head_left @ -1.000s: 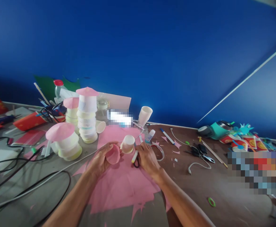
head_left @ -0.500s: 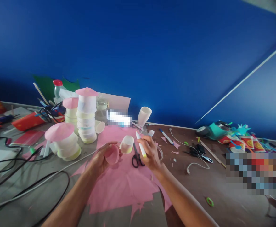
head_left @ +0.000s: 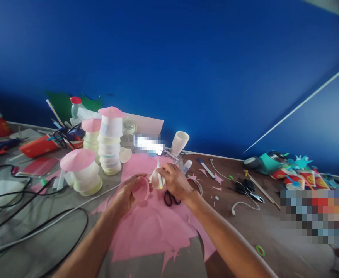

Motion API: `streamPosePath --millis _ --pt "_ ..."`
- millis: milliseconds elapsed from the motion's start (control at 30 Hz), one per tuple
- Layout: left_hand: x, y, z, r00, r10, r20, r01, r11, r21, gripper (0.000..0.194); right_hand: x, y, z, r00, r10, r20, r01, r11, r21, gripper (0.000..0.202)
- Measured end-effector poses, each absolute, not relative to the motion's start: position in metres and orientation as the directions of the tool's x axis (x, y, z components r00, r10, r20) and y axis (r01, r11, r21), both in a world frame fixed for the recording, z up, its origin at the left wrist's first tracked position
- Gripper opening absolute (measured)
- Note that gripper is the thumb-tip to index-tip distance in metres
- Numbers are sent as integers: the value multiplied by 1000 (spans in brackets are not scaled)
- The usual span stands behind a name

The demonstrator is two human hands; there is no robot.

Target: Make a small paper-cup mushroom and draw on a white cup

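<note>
Over the middle of the pink paper sheet (head_left: 146, 235), a round, cone-shaped pink paper piece (head_left: 140, 189) is held by the left hand (head_left: 125, 193), its edge pinched between thumb and fingers. Above the same sheet, a white-and-yellow marker (head_left: 159, 177) is pinched near upright in the fingertips of the right hand (head_left: 176, 180). Over the sheet too, a small white paper cup (head_left: 153, 178) is partly hidden by the marker; whether the two are touching cannot be told. Black-handled scissors (head_left: 171, 196) are laid on the sheet's right part, their blades covered by the right hand. To the left of the sheet, a tall cup tower (head_left: 110, 141) and a short cup tower (head_left: 85, 178) are topped with pink paper roofs. To the sheet's right, a blue-and-white marker (head_left: 206, 168) is left among pink scraps (head_left: 218, 178).
</note>
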State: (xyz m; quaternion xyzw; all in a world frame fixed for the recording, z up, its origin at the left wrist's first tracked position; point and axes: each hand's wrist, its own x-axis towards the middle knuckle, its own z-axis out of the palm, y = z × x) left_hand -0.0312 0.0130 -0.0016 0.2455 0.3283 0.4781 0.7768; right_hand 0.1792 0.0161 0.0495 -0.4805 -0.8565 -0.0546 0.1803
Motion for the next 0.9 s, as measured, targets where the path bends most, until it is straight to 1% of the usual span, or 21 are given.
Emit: streamPosePath --millis 67,133,167,233,300,367,433,500,567,767,900 --pt "-32 12 0 323 902 -286 -574 426 699 29 185 12 51 -417 794 443 840 523 -147 40" --pt "-32 11 1 314 903 -295 -572 427 700 30 194 3 49 -291 796 530 841 477 -256 45" --pt "-32 11 1 312 903 -295 -574 427 699 30 198 -3 47 -236 810 536 838 449 -309 44" --pt "-31 11 1 322 903 -285 -588 427 688 29 205 -18 42 -121 879 460 870 317 -377 40" --pt "-31 12 0 342 900 -270 -607 431 668 26 206 -33 37 -50 967 250 924 140 -356 35" --pt "-31 13 -1 356 897 -261 -616 435 657 23 202 -44 34 19 999 34 955 -8 -297 30" --pt "-31 14 -1 357 898 -258 -614 434 659 22 193 -50 35 41 995 -90 973 -60 -224 26" --pt "-31 14 0 352 899 -262 -611 432 663 22 185 -51 37 34 992 -120 985 -53 -164 21" --pt "-31 13 2 348 900 -263 -608 430 667 22 180 -50 40 32 991 -127 989 -50 -139 21" --pt "-29 12 7 344 902 -262 -600 426 677 20 178 -50 43 24 988 -150 988 -46 -145 25" --pt "-29 12 8 337 902 -272 -608 428 669 18 179 -57 43 59 981 -186 986 -86 -144 31"
